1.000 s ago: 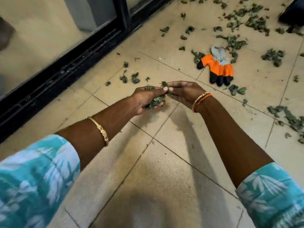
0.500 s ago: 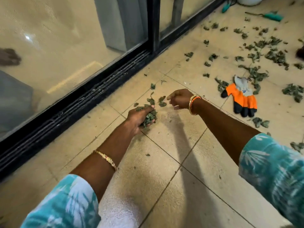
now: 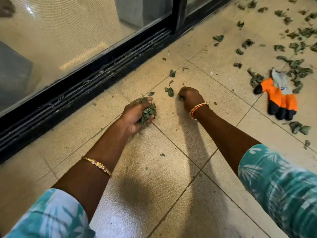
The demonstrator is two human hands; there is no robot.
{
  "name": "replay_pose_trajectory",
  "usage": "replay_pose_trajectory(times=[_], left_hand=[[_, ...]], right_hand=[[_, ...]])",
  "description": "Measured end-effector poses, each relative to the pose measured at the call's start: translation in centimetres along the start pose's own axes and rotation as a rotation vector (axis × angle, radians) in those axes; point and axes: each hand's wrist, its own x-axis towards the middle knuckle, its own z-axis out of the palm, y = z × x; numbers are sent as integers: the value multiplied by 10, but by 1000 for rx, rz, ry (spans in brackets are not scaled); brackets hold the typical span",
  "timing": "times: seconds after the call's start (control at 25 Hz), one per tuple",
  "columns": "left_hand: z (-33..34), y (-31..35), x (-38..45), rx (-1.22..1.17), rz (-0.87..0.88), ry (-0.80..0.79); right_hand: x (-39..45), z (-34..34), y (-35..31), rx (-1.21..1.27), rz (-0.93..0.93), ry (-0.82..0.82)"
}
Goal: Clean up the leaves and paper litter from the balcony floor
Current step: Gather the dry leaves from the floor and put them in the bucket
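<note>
From the head camera, the left hand [image 3: 135,114] was cupped with its grip curled round a clump of dry green leaves [image 3: 147,113], held just above the beige tiled balcony floor [image 3: 171,194]. The right hand [image 3: 189,97] was knuckles-up on the tiles, fingers curled at a small leaf; whether its grip had closed on it could not be told. More loose green leaves [image 3: 298,71] lay scattered well to the right around an orange, grey and black work glove [image 3: 278,97].

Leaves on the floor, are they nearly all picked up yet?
Not nearly. The left hand holds a bunch of leaves already gathered. The right hand is down on the floor, fingers curled by a loose leaf. Many scattered leaves remain around the orange glove.
</note>
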Motion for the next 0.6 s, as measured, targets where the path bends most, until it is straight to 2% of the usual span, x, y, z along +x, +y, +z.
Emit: replay_pose_trajectory(times=[0.12,0.24,0.32,0.4,0.52,0.6], left_hand=[[6,-3,-1,17,-48,-26],[7,-9,-4,34,-117,-23],[3,-10,-6,45,-142,-34],[1,-9,-9,55,-141,-115],[5,-7,-21,54,-112,-344],[8,-8,-26,32,-104,-398]], right_hand=[[-5,1,1,80,82,99],[-17,-20,-5,379,240,122],[-32,-41,-16,810,305,-9],[-45,-54,-32,1239,344,-207],[-57,-52,-54,1439,360,-423],[-59,-47,-64,1496,394,-395]])
